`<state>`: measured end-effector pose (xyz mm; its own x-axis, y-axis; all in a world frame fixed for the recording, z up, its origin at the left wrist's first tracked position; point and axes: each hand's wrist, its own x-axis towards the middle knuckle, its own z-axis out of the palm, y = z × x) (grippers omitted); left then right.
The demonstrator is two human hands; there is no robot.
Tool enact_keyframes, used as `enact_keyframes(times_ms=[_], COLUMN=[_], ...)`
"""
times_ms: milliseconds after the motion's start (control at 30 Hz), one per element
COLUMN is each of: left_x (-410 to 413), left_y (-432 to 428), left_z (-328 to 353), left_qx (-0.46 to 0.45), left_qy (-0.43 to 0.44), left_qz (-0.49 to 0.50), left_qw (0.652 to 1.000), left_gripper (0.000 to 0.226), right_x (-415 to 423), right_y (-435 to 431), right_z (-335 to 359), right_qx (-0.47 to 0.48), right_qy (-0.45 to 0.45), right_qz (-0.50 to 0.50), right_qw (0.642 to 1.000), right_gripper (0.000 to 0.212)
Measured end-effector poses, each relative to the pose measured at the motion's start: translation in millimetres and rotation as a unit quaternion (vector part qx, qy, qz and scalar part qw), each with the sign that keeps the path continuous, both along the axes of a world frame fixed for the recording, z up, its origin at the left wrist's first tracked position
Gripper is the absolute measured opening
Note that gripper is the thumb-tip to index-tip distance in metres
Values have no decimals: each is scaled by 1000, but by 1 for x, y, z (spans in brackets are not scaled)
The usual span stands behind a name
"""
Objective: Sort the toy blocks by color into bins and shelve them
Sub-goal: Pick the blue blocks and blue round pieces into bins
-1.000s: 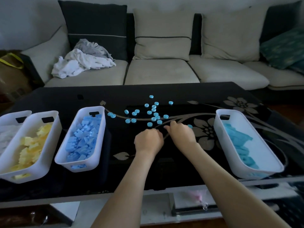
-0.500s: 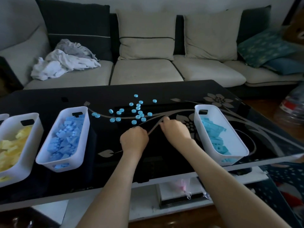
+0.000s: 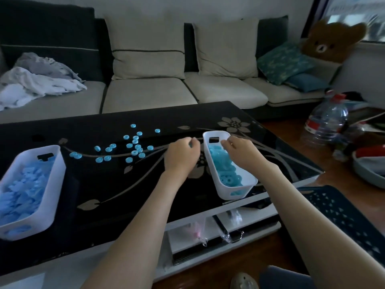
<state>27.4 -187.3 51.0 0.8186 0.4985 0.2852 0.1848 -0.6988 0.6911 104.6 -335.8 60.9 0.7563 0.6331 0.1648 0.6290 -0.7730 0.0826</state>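
Both hands are up at the white bin (image 3: 228,196) now. My left hand (image 3: 182,156) is curled tight just outside its left wall, and my right hand (image 3: 242,153) hangs over the far end, fingers (image 3: 227,143) bunched and pointing down. I cannot tell whether either one is pinching anything.

The sorted cyan rings (image 3: 226,174) lie right under the right fingers. The loose rings (image 3: 133,152) are scattered left of and beyond the left fingers.

The risk I see is that anything let go from the left lands on the tabletop (image 3: 116,184), not in the bin. That glossy surface would likely send a ring rolling. The bin's near end also sits close to the tabletop edge, so a bump from my right wrist could tip it off.

In the way, only the bin's left wall stands between the left fingers and the pile. The path back to the loose rings looks open.

Well left of the left fingers is the bin of pale blue blocks (image 3: 57,170). Off to the right of the right fingers, a water bottle (image 3: 327,124) stands on the floor.
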Motion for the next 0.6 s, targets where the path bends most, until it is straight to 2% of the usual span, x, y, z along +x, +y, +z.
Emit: enact_keyframes(times_ms=[100, 167, 200, 333, 467, 600], left_x=[21, 33, 38, 47, 52, 50], left_y=[-40, -55, -60, -73, -74, -67], left_z=[8, 10, 10, 7, 4, 5], left_qx=[6, 9, 17, 56, 99, 76], left_qy=[11, 33, 47, 100, 130, 132], left_qz=[-63, -96, -111, -154, -217, -241], left_qw=[998, 995, 993, 981, 963, 958], left_gripper=[38, 34, 34, 37, 15, 16], right_x=[0, 4, 7, 10, 11, 11], right_y=[-12, -19, -22, -26, -21, -14], right_z=[4, 5, 5, 5, 0, -5], right_qx=[218, 329, 355, 412, 387, 383], right_qy=[131, 165, 164, 177, 186, 195], right_qz=[-25, -55, -68, -105, -94, -92], right_qw=[967, 928, 918, 888, 898, 898], right_gripper=[27, 23, 24, 24, 23, 28])
